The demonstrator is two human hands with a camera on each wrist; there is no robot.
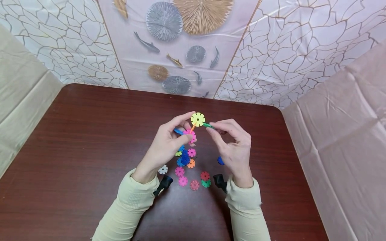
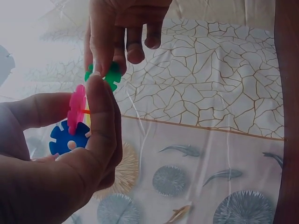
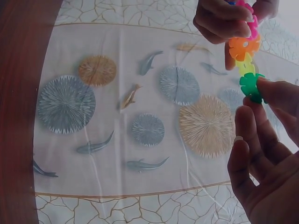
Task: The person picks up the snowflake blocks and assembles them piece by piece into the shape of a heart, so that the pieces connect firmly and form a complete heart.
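Note:
Above the table, my left hand point(image 1: 169, 139) grips a chain of notched plastic discs. In it a blue disc point(image 2: 70, 139) joins a pink disc point(image 2: 76, 109), followed by an orange disc point(image 3: 244, 47) and a yellow disc point(image 1: 197, 119). At the chain's right end, my right hand point(image 1: 233, 139) pinches a green disc point(image 3: 252, 87) between thumb and fingertips. The green disc meets the yellow one edge to edge; how deep the notches sit in each other I cannot tell. Left-hand fingers partly hide the pink and blue discs.
Loose discs lie on the brown table point(image 1: 90, 150) below the hands: a blue pile point(image 1: 185, 159), a white disc point(image 1: 163, 169), pink discs point(image 1: 183, 181), a red disc point(image 1: 205, 176) over a green one, and a blue disc point(image 1: 220, 161) by the right wrist. Patterned cloth point(image 1: 187, 67) hangs behind.

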